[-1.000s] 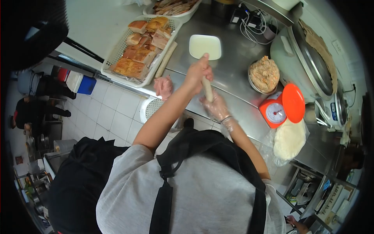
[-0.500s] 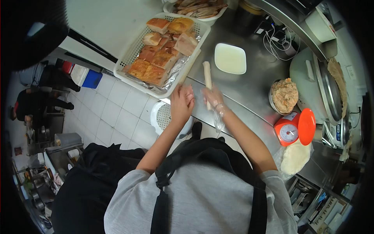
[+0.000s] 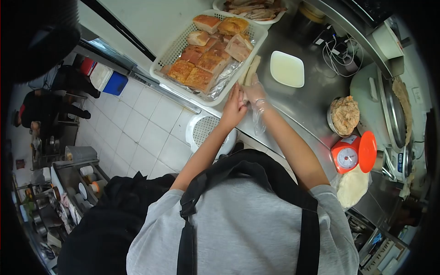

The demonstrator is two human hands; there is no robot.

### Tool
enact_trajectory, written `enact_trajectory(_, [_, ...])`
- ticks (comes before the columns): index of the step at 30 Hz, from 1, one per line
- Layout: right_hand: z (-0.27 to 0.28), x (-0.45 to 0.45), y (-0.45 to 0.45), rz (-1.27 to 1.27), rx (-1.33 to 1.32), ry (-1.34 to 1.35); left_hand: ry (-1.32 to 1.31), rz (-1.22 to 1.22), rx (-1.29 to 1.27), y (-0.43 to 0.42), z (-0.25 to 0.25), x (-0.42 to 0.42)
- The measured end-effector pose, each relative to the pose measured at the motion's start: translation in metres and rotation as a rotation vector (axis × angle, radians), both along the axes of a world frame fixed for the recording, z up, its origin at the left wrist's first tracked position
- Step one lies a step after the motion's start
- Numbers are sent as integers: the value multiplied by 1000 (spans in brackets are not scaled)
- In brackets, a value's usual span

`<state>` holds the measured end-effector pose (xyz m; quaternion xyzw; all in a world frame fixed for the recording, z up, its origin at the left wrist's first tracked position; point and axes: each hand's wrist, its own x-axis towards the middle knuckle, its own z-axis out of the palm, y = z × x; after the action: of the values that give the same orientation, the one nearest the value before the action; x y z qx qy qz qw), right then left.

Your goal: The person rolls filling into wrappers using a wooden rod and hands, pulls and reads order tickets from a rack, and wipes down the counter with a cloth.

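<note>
My right hand point(image 3: 254, 93), in a clear plastic glove that hangs loose at the wrist, is at the counter's front edge. Its fingers close over the near end of a pale, stick-shaped roll point(image 3: 252, 69); whether it is dough or wood I cannot tell. Pressed against that hand is my left hand point(image 3: 234, 109), its fingers curled in; what lies between the two hands is hidden. Left of the roll stands a white perforated basket point(image 3: 158, 81) holding several browned slabs of roast meat point(image 3: 198, 79). A white square dish point(image 3: 287, 68) of pale liquid sits to the right.
On the right are a bowl of orange-flecked mixture point(image 3: 345, 115), a red dial scale point(image 3: 346, 156) and bagged pale dough point(image 3: 353, 187). Cables point(image 3: 339, 59) lie at the back. A perforated white stool point(image 3: 206, 131) stands below the counter. Another person point(image 3: 43, 108) is far left.
My hands have come together, and the left has moved right and up to touch the right. The roll has shifted away from me and leans further right. The whole view has shifted slightly.
</note>
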<state>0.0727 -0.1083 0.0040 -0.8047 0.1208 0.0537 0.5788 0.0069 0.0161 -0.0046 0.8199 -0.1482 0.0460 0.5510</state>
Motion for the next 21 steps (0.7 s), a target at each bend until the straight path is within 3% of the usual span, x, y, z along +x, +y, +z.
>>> enact_trajectory(2, [-8, 4, -5, -9, 129, -60, -22, 29, 38, 2, 1, -12])
enact_trajectory(5, [-13, 8, -8, -70, 35, -196, -70, 109, 97, 14, -4, -36])
enact_trajectory(8, [-36, 30, -11, -52, -32, -155, -189, 218, 380, 26, 20, -43])
enact_trajectory(10, [-8, 26, -6, -17, 66, -144, -138, 220, 300, 28, 18, -43])
enact_trajectory(14, [26, 3, -7, 54, 98, -6, 26, 220, 306, 36, 2, -39])
enact_trajectory(17, [-2, -41, 2, -187, 10, -223, -18, 298, 366, 38, 11, -33])
enact_trajectory(19, [-2, -77, -3, -148, 41, -199, -18, 266, 446, 49, 1, -31])
enact_trajectory(21, [17, -102, -12, -98, -135, -176, -72, 219, 454, 48, 9, -33])
